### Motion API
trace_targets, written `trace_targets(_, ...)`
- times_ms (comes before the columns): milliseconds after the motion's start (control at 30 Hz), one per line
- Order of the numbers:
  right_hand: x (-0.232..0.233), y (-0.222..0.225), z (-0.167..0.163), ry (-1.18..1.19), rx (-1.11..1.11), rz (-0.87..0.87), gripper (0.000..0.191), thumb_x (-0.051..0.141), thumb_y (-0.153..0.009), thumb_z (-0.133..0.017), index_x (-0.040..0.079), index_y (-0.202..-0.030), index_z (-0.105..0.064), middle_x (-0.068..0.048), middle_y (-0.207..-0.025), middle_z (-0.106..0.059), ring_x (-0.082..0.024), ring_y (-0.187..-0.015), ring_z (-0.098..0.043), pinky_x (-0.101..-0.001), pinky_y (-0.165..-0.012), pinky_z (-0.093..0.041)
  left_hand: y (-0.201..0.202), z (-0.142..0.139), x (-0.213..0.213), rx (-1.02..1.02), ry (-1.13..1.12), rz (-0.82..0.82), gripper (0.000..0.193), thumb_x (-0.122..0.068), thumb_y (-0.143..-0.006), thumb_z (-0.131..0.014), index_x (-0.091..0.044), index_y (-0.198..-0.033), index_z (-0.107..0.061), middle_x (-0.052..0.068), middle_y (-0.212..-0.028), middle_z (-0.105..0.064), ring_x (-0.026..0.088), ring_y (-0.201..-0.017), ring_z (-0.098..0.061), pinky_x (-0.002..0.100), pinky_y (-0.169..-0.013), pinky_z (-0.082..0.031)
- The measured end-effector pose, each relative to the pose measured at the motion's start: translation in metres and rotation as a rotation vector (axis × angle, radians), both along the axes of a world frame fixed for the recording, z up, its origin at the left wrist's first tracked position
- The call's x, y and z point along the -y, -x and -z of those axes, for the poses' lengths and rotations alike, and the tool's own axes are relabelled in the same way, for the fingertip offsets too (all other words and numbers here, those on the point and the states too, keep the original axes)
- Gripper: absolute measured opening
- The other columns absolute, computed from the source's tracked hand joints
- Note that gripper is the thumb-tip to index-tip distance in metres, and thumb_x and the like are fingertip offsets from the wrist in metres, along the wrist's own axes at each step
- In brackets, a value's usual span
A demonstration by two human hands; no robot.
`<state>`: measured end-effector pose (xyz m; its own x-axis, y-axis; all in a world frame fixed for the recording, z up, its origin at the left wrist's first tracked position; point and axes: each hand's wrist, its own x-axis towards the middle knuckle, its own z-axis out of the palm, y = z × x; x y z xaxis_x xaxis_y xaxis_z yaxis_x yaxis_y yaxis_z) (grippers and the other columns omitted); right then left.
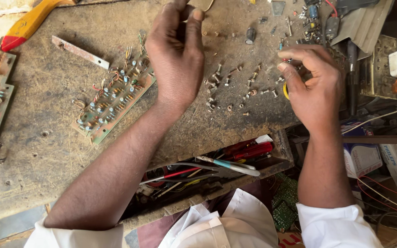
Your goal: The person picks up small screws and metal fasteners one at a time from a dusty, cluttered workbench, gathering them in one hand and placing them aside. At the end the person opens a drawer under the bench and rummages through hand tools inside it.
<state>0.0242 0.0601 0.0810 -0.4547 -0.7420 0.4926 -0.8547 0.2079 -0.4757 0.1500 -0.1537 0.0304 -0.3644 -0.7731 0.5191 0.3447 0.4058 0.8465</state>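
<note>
The left hand (176, 55) has its fingers (194, 27) curled together over the bench, whether holding anything cannot be told. The right hand (311, 85) pinches thumb to forefinger just above the scattered screws (228, 85), beside the circuit board (113, 96). A loose pinch could drop a screw into the open tool drawer (217, 170).

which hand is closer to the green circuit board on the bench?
Left. The left hand hovers just to the right of the green circuit board, nearly over its top corner. The right hand is far off to the right, beyond the scattered screws.
</note>
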Motion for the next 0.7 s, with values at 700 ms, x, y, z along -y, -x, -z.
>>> trace_targets(700, 0.011, 0.001, 0.015, -0.212, -0.236, -0.020, 0.016, 0.008, -0.098, -0.085, 0.014, -0.111, -0.078, -0.006, -0.113, -0.065, -0.023, -0.114, -0.057, -0.0367, -0.101, -0.048, -0.002, -0.012, 0.028, -0.158, -0.282, -0.003, 0.016, -0.013, -0.111, -0.060, -0.003, -0.101, -0.066, -0.001, -0.088, -0.069, 0.005, -0.069, -0.057, 0.024, -0.058, -0.047)
